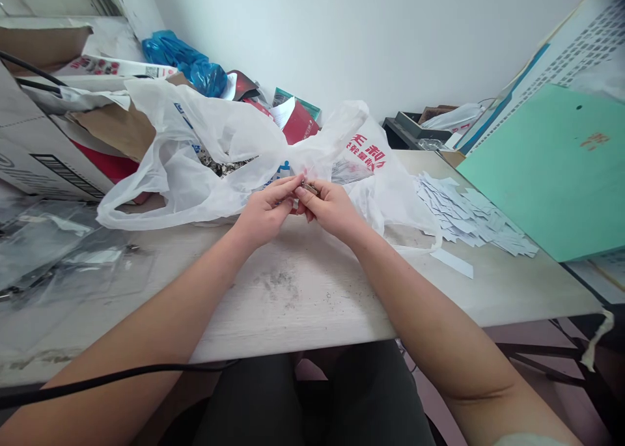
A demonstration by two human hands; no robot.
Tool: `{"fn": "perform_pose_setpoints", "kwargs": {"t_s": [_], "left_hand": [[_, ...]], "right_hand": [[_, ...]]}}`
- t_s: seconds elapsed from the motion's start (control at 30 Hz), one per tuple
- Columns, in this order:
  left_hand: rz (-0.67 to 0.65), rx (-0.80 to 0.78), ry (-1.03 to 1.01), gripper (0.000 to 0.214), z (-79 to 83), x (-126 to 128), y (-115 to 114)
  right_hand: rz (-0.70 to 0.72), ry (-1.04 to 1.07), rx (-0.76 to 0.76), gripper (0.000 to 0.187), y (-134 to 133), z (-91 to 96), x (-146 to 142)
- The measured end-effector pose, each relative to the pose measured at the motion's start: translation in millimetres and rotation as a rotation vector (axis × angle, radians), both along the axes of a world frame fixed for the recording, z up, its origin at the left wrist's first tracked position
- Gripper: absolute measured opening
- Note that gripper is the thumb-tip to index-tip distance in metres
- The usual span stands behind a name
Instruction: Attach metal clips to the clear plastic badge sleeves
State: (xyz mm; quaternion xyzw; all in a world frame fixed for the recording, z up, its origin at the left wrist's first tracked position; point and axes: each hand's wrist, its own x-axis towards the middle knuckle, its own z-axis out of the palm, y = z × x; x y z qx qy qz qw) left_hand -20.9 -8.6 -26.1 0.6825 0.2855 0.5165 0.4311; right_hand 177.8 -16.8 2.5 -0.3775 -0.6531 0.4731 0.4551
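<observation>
My left hand and my right hand meet at the middle, fingertips together above the table. Between them is a small metal piece, dark and shiny, too small to name; both hands pinch around it. Just behind and left of my hands lies an open white plastic bag with many small metal parts inside. On the right, close behind my right hand, is another white plastic bag with red lettering and clear packets showing through.
White paper slips are piled at the right, beside a green board. Clear plastic bags lie at the left, below a cardboard box. A blue bag sits at the back. A black cable crosses the front edge.
</observation>
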Motion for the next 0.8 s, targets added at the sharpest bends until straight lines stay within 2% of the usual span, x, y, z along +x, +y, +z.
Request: {"fn": "perform_pose_setpoints", "kwargs": {"t_s": [0.17, 0.4, 0.63, 0.8], "left_hand": [[-0.038, -0.008, -0.041, 0.044, 0.8, 0, 1], [0.054, 0.052, 0.118, 0.044, -2.0, -3, 0], [0.133, 0.182, 0.303, 0.050, -2.5, -3, 3], [0.139, 0.270, 0.353, 0.050, 0.1, 1, -2]], "right_hand": [[0.006, 0.027, -0.012, 0.046, -2, 3.3, 1], [-0.051, -0.120, 0.057, 0.028, -4, 1.9, -1], [-0.086, -0.173, -0.012, 0.014, -10, 4.6, -6], [-0.084, -0.108, -0.073, 0.005, -15, 13.7, -6]]}}
